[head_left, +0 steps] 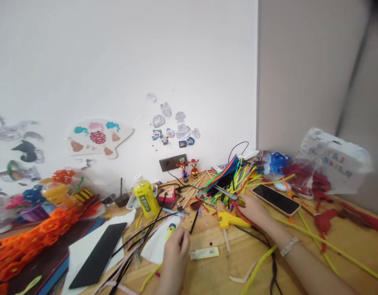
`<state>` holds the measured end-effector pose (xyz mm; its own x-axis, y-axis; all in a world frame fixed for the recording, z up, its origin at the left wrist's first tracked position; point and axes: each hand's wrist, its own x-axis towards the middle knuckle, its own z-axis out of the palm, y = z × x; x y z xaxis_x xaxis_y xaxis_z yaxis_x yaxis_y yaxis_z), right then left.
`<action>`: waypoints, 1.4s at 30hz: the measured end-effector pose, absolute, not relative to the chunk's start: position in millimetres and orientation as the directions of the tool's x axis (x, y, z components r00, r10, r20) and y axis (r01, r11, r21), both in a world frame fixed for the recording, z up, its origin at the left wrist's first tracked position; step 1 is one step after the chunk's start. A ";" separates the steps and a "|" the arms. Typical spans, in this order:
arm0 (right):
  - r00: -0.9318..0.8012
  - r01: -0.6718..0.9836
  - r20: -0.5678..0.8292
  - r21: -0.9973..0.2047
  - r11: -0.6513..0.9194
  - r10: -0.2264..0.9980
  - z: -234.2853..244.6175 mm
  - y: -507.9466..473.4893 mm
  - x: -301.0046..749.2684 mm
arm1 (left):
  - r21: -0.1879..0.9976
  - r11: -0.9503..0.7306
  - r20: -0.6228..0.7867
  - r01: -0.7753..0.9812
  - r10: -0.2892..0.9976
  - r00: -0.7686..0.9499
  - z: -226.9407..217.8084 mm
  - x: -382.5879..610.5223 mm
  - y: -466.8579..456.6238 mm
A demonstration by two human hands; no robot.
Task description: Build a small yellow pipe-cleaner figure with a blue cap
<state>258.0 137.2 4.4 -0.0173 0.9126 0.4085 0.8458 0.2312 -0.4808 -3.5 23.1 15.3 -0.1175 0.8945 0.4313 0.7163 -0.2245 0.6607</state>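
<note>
Right hand clenched on the scissors at one o'clock, blades nosing the pipe cleaners, where a slip could snag the pile; left hand curled at twelve o'clock by the white paper, grip unclear.

This is a craft workspace: many pipe cleaners and a glue gun lie on the wooden counter.

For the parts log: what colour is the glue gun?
Yellow; the glue gun shows best in the head view.
</note>
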 end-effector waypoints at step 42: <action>-0.250 0.411 0.694 -0.556 0.723 0.676 17.7 59.0 178.4 | 0.994 -0.061 0.053 -0.096 0.996 -0.075 6.8 22.8 18.7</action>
